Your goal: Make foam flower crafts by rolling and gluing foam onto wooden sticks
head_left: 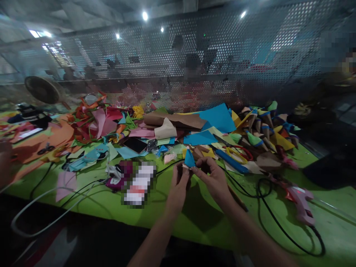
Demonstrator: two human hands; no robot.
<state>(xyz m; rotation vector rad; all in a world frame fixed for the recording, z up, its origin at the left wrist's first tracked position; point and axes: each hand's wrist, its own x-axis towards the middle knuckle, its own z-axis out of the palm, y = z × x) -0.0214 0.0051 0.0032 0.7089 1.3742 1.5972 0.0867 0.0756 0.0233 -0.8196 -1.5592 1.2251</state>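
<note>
Between my two hands, above the green table, a small blue paper cone point(189, 158) points upward with a pale tip. My left hand point(181, 177) pinches its base from the left. From the right, my right hand point(209, 172) holds the lower edge with thumb and fingers closed. Behind the cone lie brown and yellow paper scraps point(202, 152). To the right are scissors with yellow and red handles point(238, 154) and a blue rod-shaped thing point(231, 161). The cone hides part of the fingers.
A pink glue gun point(302, 204) with a black cord lies at right on the green table point(222, 230). Coloured paper point(219, 116) and several paper cones point(257, 124) are heaped behind. Left are phones point(135, 145), cables and a fan point(41, 89). Another person's hand point(5, 163) shows at far left.
</note>
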